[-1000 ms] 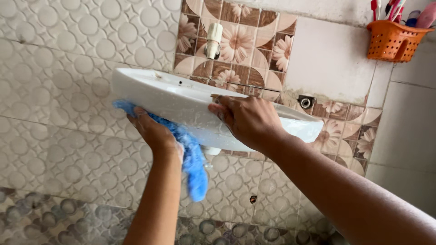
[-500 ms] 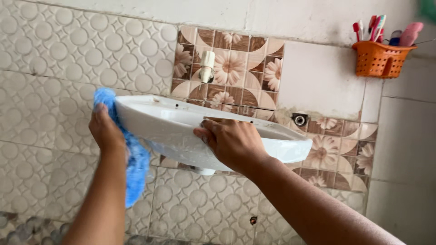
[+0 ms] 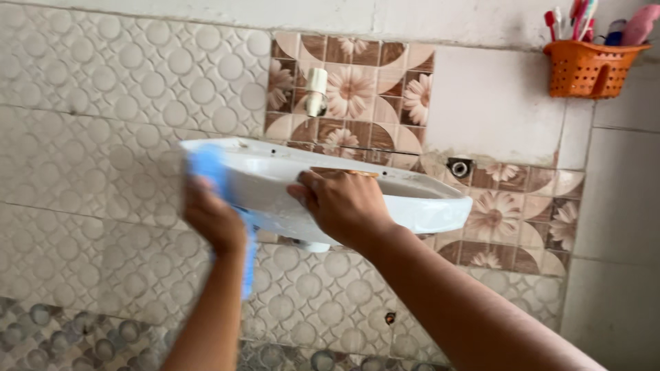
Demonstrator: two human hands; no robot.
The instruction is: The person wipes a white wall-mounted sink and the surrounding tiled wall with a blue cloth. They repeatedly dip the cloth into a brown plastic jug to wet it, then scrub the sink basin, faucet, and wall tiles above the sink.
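Tiled wall (image 3: 103,103) is filling the view, with a white wash basin (image 3: 419,203) jutting from it below a pale tap (image 3: 316,91). Right hand (image 3: 344,206) is gripping the basin's front rim, fingers curled over it. Left hand (image 3: 213,220) is pressing a blue cloth (image 3: 206,165) against the basin's left end, fingers closed around the cloth. An orange basket (image 3: 588,69) is hanging top right.

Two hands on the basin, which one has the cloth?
The left hand: it presses the blue cloth against the white basin's left end. The right hand is bare, gripping the front rim.
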